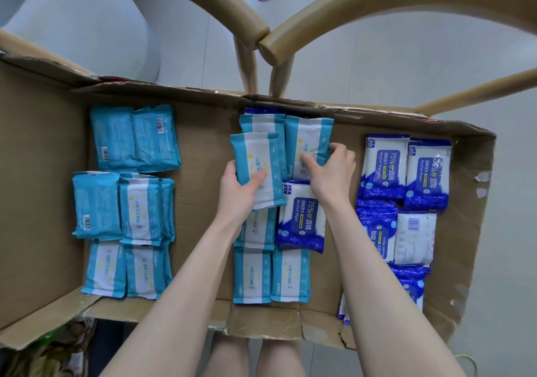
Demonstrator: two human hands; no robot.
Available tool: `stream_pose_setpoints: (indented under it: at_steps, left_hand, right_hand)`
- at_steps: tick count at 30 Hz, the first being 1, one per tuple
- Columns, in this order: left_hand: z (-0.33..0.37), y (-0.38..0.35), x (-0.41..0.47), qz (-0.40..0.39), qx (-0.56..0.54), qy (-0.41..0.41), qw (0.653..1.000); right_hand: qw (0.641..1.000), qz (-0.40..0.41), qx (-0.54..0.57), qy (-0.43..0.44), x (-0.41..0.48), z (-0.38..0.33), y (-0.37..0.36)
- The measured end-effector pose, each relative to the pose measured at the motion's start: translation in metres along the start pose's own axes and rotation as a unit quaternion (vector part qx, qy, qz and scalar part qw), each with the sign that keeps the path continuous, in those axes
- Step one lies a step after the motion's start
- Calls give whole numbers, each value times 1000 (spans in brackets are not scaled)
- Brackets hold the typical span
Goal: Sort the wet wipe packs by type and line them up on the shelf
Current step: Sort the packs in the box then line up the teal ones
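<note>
Wet wipe packs (128, 199) lie flat on an opened-out cardboard box (203, 202), in three clusters. Toward its left edge the light-blue kind sits in rows, some face down.

In the middle cluster the left hand (236, 193) grips a light-blue pack (255, 167) that overlaps the ones beneath. The thumb lies across its face, and its long axis runs away from the person. Just to the right, the right hand (334, 173) pinches a second light-blue pack (308, 138) near its near end, with the fingers curled round its right side. That pack also points toward the far edge. Under that wrist lies a lone alcohol wipes pack (300, 216), dark blue among the pale ones.

The rest of its kind, the dark-blue group (406, 173), is gathered by the right edge.

As I read it, the pale rows lie left of both hands, nearer the left one. The stray dark pack is nearer the right hand, and its own group lies to that side.
</note>
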State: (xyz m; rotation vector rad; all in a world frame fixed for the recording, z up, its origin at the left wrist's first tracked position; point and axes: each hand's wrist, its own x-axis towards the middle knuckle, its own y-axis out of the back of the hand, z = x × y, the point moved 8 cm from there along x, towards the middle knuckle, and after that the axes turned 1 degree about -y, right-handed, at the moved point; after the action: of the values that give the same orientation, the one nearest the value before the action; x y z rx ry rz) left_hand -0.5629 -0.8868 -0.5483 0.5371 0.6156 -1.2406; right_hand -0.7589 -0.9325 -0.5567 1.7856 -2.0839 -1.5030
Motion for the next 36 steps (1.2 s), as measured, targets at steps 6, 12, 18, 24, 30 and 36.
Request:
stream_pose_setpoints:
  at_steps: [6,12,18,24,30,36]
  left_hand:
    - [-3,0,0,1,10,7,1000]
    - [20,0,-11,-6,-10,-21,1000]
    - [41,35,-42,-17,-58,-38,997]
    - [15,110,-78,27,-59,-8,998]
    - [-14,200,-83,60,-29,21,998]
    - [8,268,-32,57,35,-23,998]
  right_hand:
    - [993,-7,114,6,2,-1,5]
    - [973,-17,223,65,-5,-28,37]
    - [946,-209,236,81,-53,-61,20]
    - [924,-290,250,-5,-125,-55,-53]
    - [920,-305,244,-28,-180,-58,-138]
    - [955,-184,232,7,-187,-96,-198]
